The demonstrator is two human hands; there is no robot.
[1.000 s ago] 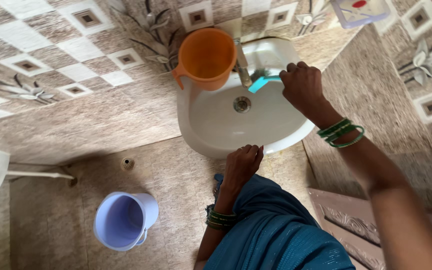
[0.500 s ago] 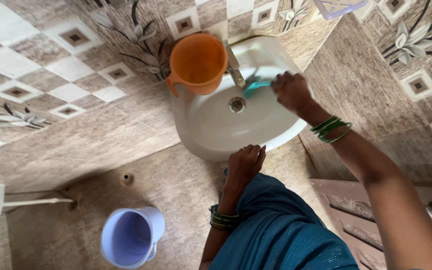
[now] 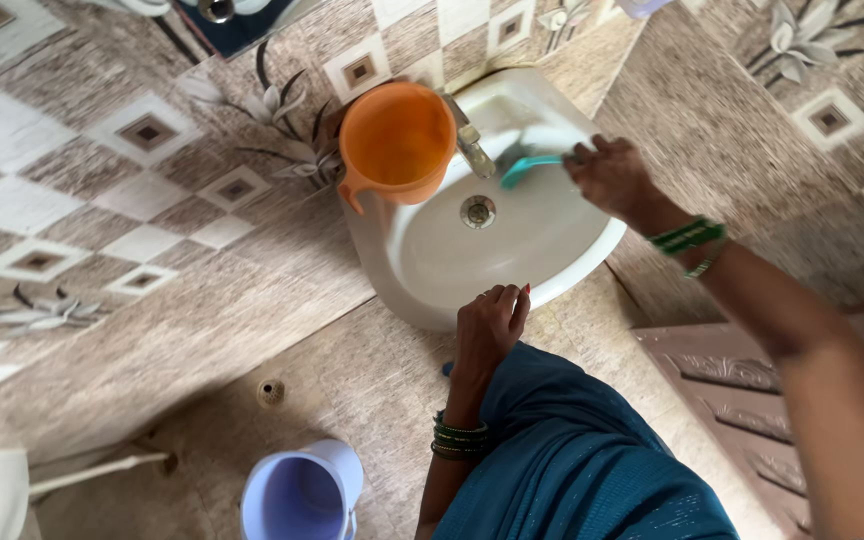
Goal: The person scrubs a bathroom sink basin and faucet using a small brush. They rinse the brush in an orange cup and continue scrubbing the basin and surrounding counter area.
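Right hand (image 3: 612, 175) grips a teal brush (image 3: 524, 167) inside the white basin (image 3: 512, 250), beside the tap (image 3: 474, 148). Left hand (image 3: 489, 325), fingers curled, rests on the basin's front rim; an orange mug (image 3: 397, 140) sits beyond it.

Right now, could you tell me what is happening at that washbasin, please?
A person is scrubbing the white ceramic washbasin with a teal-handled brush, held in the right hand near the metal tap. The left hand rests on the basin's front rim. An orange plastic mug sits on the basin's left edge, and a lavender plastic mug stands on the tiled floor below.
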